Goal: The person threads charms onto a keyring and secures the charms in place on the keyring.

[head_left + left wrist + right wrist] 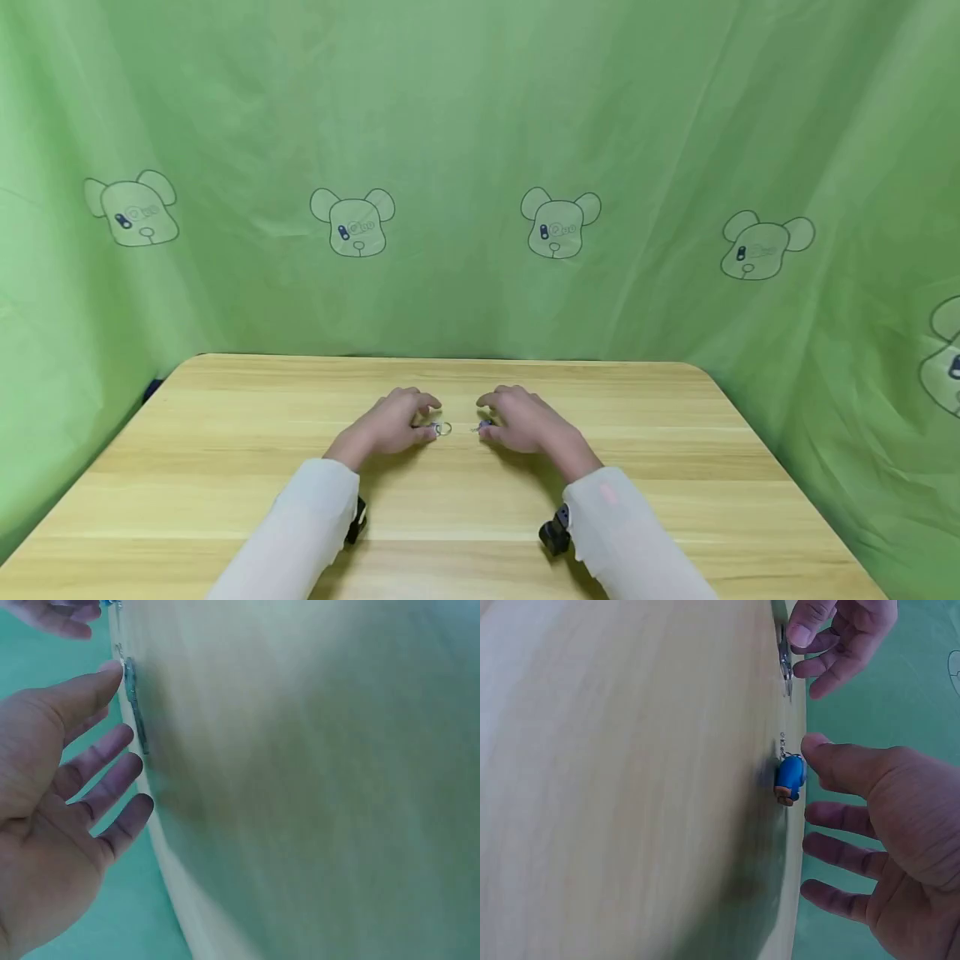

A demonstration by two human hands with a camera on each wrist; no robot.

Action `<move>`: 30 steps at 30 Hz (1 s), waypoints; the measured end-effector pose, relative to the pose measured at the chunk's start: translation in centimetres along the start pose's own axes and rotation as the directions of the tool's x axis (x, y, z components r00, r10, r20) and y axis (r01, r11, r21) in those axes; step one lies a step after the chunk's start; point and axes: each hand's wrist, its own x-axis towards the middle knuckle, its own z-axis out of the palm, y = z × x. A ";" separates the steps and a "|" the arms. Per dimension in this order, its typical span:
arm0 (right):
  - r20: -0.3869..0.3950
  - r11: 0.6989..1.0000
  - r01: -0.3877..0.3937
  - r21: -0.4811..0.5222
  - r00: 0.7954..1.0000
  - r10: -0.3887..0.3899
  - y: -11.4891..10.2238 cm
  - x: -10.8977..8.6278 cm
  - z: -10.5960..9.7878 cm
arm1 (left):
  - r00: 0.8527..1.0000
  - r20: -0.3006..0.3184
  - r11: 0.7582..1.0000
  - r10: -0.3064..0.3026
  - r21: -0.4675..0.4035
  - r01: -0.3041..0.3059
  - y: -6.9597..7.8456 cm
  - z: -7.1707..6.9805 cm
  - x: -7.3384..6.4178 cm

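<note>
On the wooden table lie two small things, one beside each hand. My left hand (392, 422) is relaxed next to a metal ring (447, 428) with a thin metallic piece (133, 686) on it, perhaps a key; its exact kind is hard to tell. Between the thumb and fingers of that hand there is a gap, and nothing is gripped. Beside a small blue figure charm (790, 774) with a short bead chain (782, 742), my right hand (521, 421) holds its fingers loosely spread. The thumb (840, 761) is close to the charm; whether it touches cannot be told.
A light wooden table (450, 508) spans the lower view, its far edge near a green curtain (457, 100) printed with bear heads. Black wrist devices (555, 532) sit under both white sleeves (630, 533).
</note>
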 end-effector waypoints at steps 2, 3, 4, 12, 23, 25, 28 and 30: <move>0.007 1.000 0.014 0.024 1.000 -0.014 0.0 0.4 0.2 | 1.000 0.006 0.999 -0.002 -0.039 0.002 -0.2 0.1 0.3; 0.012 0.999 0.019 0.034 1.000 -0.019 0.0 0.5 0.3 | 1.000 0.007 0.998 -0.003 -0.059 0.003 -0.3 0.1 0.4; 0.016 0.999 0.022 0.039 1.000 -0.023 0.0 0.7 0.4 | 1.000 0.006 0.997 -0.002 -0.079 0.003 -0.4 0.2 0.5; 0.026 0.997 0.042 0.058 0.999 -0.044 0.0 1.8 0.9 | 0.999 0.005 0.993 0.037 -0.111 -0.037 -0.9 0.5 1.2; 0.036 0.999 0.031 0.036 0.999 -0.032 0.1 2.1 1.2 | 0.998 0.019 0.993 0.066 -0.100 -0.063 -0.6 0.5 1.5; 0.024 0.998 0.060 0.006 0.998 -0.060 0.1 2.2 1.2 | 0.997 0.021 0.994 0.075 -0.085 -0.073 -0.5 0.5 1.5; 0.021 0.995 0.091 -0.045 0.996 -0.090 -0.1 2.2 1.2 | 0.996 0.030 0.996 0.087 -0.040 -0.085 -0.3 0.4 1.5; 0.034 0.993 0.086 -0.086 0.996 -0.083 -0.2 2.2 1.2 | 0.996 0.037 0.996 0.087 -0.006 -0.087 -0.2 0.4 1.5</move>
